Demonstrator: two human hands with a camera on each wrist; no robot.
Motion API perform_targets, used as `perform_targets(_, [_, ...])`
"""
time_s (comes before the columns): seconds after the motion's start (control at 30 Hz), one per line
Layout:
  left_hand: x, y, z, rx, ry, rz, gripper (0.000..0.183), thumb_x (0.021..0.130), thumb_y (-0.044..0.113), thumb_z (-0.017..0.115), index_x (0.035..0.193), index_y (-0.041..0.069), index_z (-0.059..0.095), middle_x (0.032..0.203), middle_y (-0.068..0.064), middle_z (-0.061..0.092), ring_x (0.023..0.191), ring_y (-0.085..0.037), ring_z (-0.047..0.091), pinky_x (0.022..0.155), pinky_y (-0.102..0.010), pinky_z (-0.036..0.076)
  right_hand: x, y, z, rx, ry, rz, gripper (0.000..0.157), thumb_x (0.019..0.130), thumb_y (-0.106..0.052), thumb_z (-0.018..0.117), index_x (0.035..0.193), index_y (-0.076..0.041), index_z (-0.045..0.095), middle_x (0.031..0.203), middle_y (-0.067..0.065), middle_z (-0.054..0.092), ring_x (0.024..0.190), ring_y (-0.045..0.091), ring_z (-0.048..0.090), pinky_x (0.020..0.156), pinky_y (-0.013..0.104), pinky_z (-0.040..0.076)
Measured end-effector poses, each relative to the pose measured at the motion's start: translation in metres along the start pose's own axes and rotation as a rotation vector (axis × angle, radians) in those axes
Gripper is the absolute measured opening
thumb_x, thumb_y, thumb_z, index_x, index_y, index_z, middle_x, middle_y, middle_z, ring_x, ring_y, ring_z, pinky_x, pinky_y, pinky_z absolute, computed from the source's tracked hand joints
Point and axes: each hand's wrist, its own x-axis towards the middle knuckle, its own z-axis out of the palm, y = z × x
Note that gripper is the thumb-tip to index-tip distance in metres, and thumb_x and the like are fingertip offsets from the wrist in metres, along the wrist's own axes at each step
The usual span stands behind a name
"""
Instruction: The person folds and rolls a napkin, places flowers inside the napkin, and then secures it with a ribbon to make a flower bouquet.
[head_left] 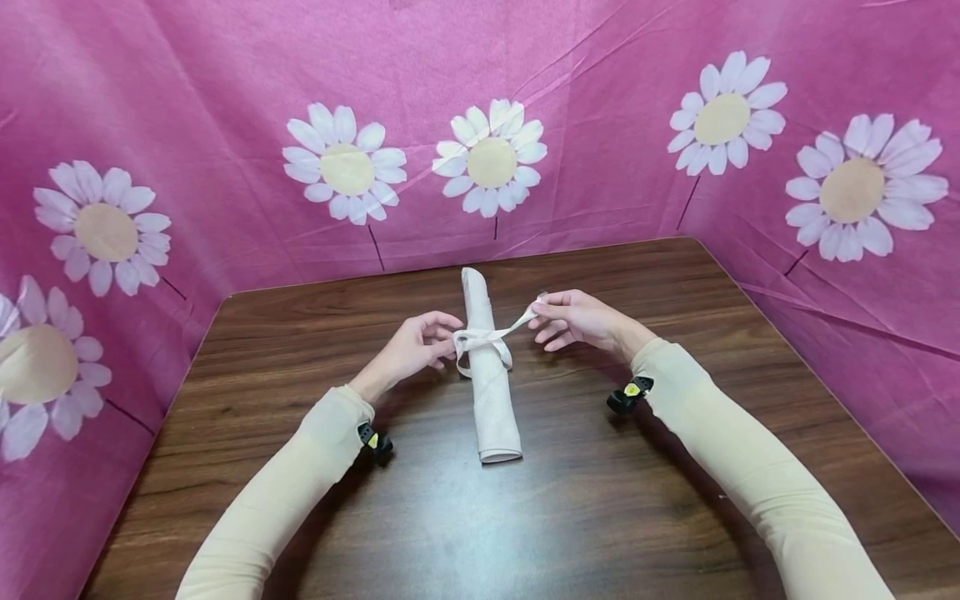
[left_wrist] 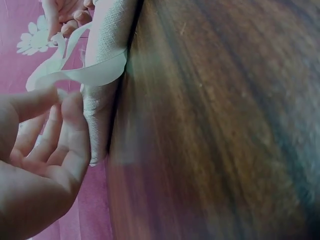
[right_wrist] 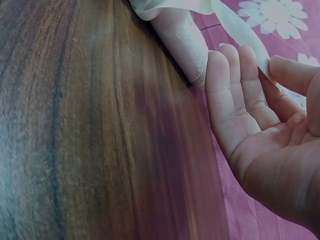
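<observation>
A rolled pale cloth (head_left: 495,408) lies lengthwise on the table, with a cream ribbon (head_left: 483,337) looped round its middle. On the roll's left side my left hand (head_left: 411,346) pinches the ribbon between thumb and fingertip; the left wrist view shows the ribbon (left_wrist: 95,75) arching from those fingertips across the cloth. To the right of the roll, my right hand (head_left: 581,321) pinches a ribbon end, drawn out taut and slanting up from the cloth. In the right wrist view the ribbon (right_wrist: 245,37) runs in under the thumb, while the other fingers stay loosely extended.
The brown wood-grain table (head_left: 360,517) has its far edge against a pink curtain (head_left: 600,50) printed with large white daisies. Both forearms wear cream sleeves (head_left: 735,442), each with a small black wrist camera (head_left: 628,396).
</observation>
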Motion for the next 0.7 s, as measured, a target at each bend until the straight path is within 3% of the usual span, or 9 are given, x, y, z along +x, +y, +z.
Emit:
perform_targets(0.2, [-0.004,0.002,-0.003,0.049,-0.1,0.022,0.037,0.095,-0.002,0.066,0.13,-0.004,0.057,0.09,-0.011,0.07,0.079,-0.027,0.065,0.069,-0.033,0.055,-0.002,-0.002,-0.001,-0.005,0.005,-0.004,0.015,0.106,-0.02,0.056,0.109,-0.009,0.065,0.105,0.018,0.07,0.08,0.021,0.073,0.074,0.042,0.06])
perform_targets(0.47, [-0.009,0.006,-0.011,0.069,-0.13,-0.003,0.045,0.092,0.008,0.074,0.133,-0.003,0.058,0.09,-0.01,0.066,0.085,-0.023,0.061,0.076,-0.026,0.048,-0.005,0.003,-0.01,-0.003,0.017,0.002,0.015,0.106,-0.022,0.056,0.11,-0.009,0.063,0.104,0.016,0.07,0.08,0.022,0.073,0.075,0.045,0.06])
perform_targets(0.6, [-0.013,0.006,-0.015,0.071,-0.19,-0.052,0.035,0.095,0.009,0.072,0.128,-0.002,0.064,0.094,-0.015,0.071,0.089,-0.027,0.064,0.079,-0.03,0.048,-0.009,0.006,-0.017,-0.009,0.018,0.009,0.016,0.106,-0.023,0.056,0.11,-0.009,0.063,0.105,0.015,0.069,0.081,0.022,0.072,0.075,0.045,0.06])
perform_targets(0.7, [-0.017,0.01,-0.019,0.101,-0.235,-0.059,0.024,0.097,0.011,0.07,0.117,-0.003,0.071,0.096,-0.019,0.072,0.087,-0.021,0.062,0.078,-0.03,0.046,-0.013,0.008,-0.024,-0.007,0.016,0.007,0.016,0.106,-0.023,0.056,0.111,-0.009,0.064,0.105,0.015,0.069,0.082,0.022,0.072,0.076,0.045,0.06])
